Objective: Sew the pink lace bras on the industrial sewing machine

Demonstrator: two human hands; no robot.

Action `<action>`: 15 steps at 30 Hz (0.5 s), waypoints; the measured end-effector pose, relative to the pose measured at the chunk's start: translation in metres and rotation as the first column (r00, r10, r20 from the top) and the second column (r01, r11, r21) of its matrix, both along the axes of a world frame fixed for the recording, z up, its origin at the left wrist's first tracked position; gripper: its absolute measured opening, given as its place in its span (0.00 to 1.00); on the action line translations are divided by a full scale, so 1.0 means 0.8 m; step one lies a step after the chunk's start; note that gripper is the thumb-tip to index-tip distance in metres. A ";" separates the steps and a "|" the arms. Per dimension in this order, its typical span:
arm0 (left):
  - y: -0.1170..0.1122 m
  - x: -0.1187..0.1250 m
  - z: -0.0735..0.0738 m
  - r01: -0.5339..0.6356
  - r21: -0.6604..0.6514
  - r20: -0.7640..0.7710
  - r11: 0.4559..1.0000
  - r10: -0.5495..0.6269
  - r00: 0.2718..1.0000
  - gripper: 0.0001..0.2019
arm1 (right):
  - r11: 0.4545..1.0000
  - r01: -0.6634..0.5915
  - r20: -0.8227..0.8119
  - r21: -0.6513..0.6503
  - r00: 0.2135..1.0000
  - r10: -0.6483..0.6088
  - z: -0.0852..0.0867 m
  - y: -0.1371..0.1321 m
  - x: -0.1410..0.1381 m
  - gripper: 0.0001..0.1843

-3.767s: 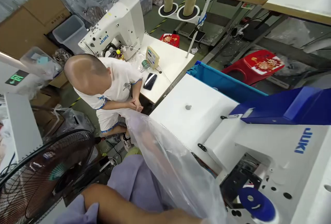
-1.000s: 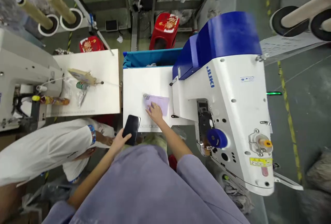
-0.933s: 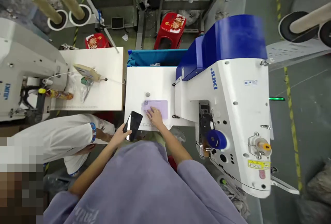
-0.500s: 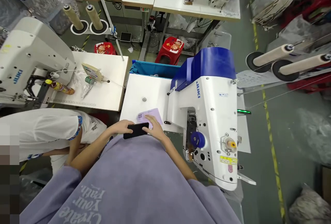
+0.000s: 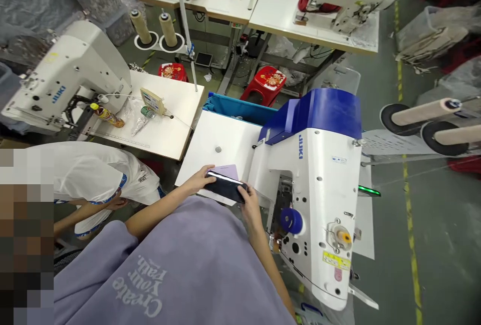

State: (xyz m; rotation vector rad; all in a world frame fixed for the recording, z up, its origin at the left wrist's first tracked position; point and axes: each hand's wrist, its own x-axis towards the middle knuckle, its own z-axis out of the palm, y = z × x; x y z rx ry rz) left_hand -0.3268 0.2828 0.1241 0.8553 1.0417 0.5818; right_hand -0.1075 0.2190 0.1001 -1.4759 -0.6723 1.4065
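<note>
A dark smartphone is held sideways in front of my chest, over the front edge of the white sewing table. My left hand grips its left end, thumb on the near face. At the right end, my right hand is closed on it too, thumb and fingers around the corner. Behind the phone lies a purple sheet of paper, partly covered by it. Close on the right stands a white and blue JUKI sewing machine.
To the left, a person in a white shirt sits by another JUKI machine. That table carries a drink bottle. A blue cloth bin and a red stool lie beyond. Thread cones stick out at right.
The phone has moved right and forward, over the purple paper. My right hand, earlier spread over the paper with its thumb at the phone, now grips the phone's right end. The view has shifted.
</note>
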 end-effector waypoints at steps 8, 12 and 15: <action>-0.042 0.041 0.009 0.175 -0.087 0.217 0.981 -0.153 0.964 0.25 | 0.994 0.083 0.038 0.065 0.996 -0.086 0.012 0.026 -0.031 0.37; -0.043 0.054 0.008 -0.101 0.015 0.225 0.995 0.095 0.970 0.32 | 0.989 -0.081 0.204 0.120 0.977 0.056 0.026 0.009 -0.030 0.38; -0.042 0.056 0.010 -0.227 0.031 0.238 0.973 0.213 0.948 0.32 | 0.965 -0.201 0.325 0.168 0.936 0.139 0.029 -0.008 -0.032 0.37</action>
